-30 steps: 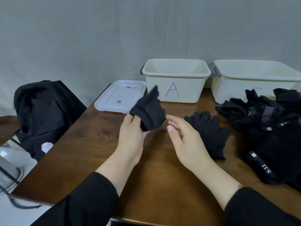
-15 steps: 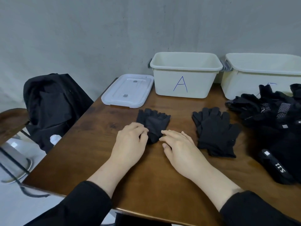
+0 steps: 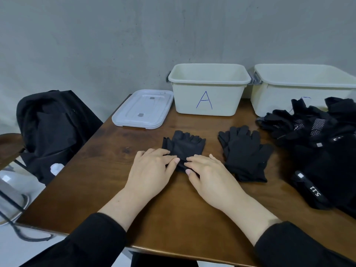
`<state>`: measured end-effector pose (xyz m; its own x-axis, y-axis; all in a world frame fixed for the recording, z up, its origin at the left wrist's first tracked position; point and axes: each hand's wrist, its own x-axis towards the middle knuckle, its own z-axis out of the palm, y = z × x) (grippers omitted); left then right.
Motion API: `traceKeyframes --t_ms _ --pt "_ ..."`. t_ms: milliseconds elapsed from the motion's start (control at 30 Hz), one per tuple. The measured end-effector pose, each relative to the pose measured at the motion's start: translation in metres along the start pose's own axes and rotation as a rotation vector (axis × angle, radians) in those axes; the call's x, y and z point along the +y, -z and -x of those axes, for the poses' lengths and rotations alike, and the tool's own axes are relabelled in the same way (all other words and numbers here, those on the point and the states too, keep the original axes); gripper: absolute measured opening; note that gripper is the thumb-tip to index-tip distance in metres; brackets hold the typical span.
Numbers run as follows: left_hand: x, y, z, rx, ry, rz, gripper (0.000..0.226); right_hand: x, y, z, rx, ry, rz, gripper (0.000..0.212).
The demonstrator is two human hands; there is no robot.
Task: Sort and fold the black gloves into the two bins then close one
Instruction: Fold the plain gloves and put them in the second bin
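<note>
A brown wooden table (image 3: pixel 100 182) is being viewed against a plain grey wall, and its contents are being listed from the near edge back. A short-fingered black glove (image 3: pixel 184 145) is being laid flat at the table's middle, fingers pointing away, apparently so that it can be folded cleanly. Its near cuff is being pressed down by the left hand (image 3: pixel 152 173) and the right hand (image 3: pixel 207 175), whose fingers are lying fairly straight on the cloth; whether any fabric is being pinched cannot be told. A second stack of black gloves (image 3: pixel 244 151) is being kept just to the right, apart from it, probably as a sorted kind awaiting its bin. A larger unsorted heap of gloves (image 3: pixel 316 147) is being left at the far right. Bin A (image 3: pixel 209 89) and a second bin (image 3: pixel 300 87) are being held open at the back edge, ready for filling. A clear lid (image 3: pixel 144 108) is being kept beside bin A, likely for the closing step.
</note>
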<state>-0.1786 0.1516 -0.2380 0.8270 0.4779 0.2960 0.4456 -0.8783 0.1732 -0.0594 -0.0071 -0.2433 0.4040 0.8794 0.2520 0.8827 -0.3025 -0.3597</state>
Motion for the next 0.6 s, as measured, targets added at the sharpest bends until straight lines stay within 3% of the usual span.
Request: traceKeyframes --t_ms 100,233,433,533,600 --pt "0.006 0.001 0.000 0.060 -0.028 -0.019 0.051 -0.003 0.008 0.002 0.026 0.001 -0.030 0.040" --pt "0.037 0.009 -0.011 0.169 -0.075 0.180 0.044 0.002 0.049 0.017 0.168 -0.055 -0.085 0.035" --pt "0.134 0.016 -0.034 0.130 -0.289 0.415 0.040 0.051 0.125 0.061 0.308 -0.121 0.064 0.033" --pt "0.173 0.015 -0.043 0.086 -0.354 0.477 0.042 0.083 0.164 0.086 0.231 -0.170 0.271 0.038" --pt "0.194 0.011 -0.044 0.026 -0.396 0.486 0.042 0.105 0.186 0.101 0.058 -0.221 0.426 0.045"
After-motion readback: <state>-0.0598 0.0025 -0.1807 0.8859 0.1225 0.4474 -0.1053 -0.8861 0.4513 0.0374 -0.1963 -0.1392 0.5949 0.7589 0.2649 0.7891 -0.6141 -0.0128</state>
